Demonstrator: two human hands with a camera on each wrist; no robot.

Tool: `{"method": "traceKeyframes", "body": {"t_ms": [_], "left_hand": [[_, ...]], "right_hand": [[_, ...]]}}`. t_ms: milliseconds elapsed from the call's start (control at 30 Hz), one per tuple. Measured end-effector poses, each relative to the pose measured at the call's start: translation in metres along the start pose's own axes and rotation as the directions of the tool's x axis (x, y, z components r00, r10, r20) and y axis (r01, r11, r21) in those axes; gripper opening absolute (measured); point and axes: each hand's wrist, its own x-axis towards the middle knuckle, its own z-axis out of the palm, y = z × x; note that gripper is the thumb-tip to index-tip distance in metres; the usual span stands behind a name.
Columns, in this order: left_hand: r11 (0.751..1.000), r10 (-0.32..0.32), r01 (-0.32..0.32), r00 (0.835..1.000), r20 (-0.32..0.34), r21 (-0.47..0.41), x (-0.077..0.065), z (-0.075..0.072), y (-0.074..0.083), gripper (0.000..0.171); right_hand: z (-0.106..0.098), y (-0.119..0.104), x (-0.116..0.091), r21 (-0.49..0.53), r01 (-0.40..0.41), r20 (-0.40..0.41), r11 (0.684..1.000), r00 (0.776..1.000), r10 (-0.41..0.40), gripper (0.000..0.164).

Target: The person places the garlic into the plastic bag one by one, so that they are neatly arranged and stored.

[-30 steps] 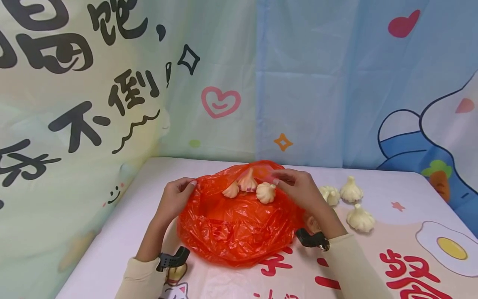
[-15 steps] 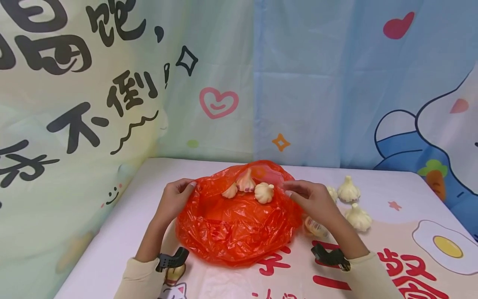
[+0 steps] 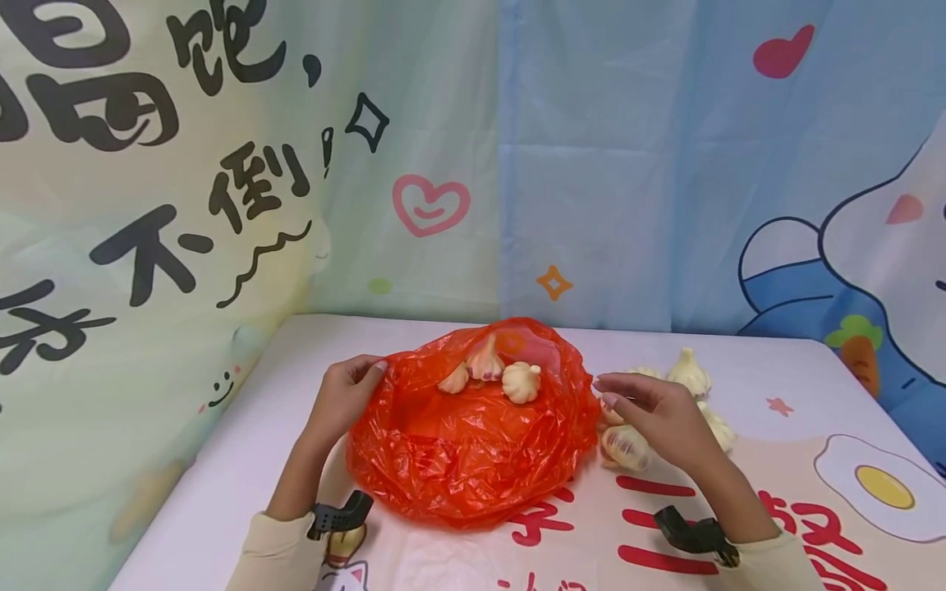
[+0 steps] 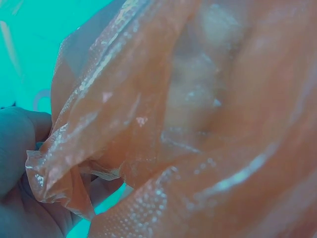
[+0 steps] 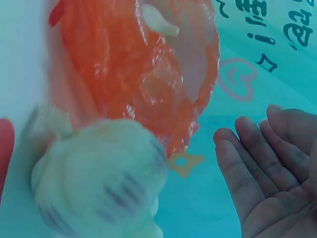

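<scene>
A crumpled red plastic bag [image 3: 458, 443] lies on the table with its mouth spread wide. Inside it, near the back, are three garlic bulbs [image 3: 521, 382]. My left hand [image 3: 346, 394] pinches the bag's left rim between thumb and fingers; in the left wrist view, the gathered film [image 4: 59, 173] sits in that grip. Just right of the bag, my right hand [image 3: 658, 414] hovers with fingers extended and holds nothing. Near it sits a garlic bulb with dark streaks [image 3: 626, 447], large in the right wrist view. The right hand partly hides other bulbs.
Several more garlic bulbs [image 3: 689, 373] stand on the table to the right, behind the right hand. A printed cloth [image 3: 879, 484] covers the table. Printed curtains [image 3: 591, 164] hang along the back and left side.
My right hand has moved away from the bulbs in the bag, past its right rim, to the right. The streaked bulb outside is now more visible. My left hand keeps its hold.
</scene>
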Motion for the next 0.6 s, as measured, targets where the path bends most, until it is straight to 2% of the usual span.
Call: {"method": "traceKeyframes", "body": {"t_ms": [133, 233, 467, 600], "left_hand": [[1.0, 0.003, -0.003, 1.0, -0.003, -0.002, 0.0, 0.0, 0.001, 0.031], [1.0, 0.001, -0.001, 1.0, 0.005, -0.014, -0.001, 0.001, 0.001, 0.03], [1.0, -0.012, 0.012, 1.0, 0.007, -0.007, -0.002, 0.001, 0.002, 0.03], [0.999, 0.008, -0.008, 1.0, 0.0, 0.038, 0.0, 0.003, 0.001, 0.03]], "right_hand": [[-0.005, 0.006, -0.003, 0.002, 0.015, -0.002, 1.0, 1.0, -0.015, 0.029], [-0.009, 0.011, -0.007, -0.019, -0.002, -0.008, 1.0, 1.0, 0.002, 0.03], [-0.024, 0.024, -0.02, -0.108, -0.1, -0.088, 0.989, 0.992, 0.09, 0.03], [-0.033, 0.031, -0.023, -0.098, -0.152, -0.08, 0.983, 0.986, 0.145, 0.036]]}}
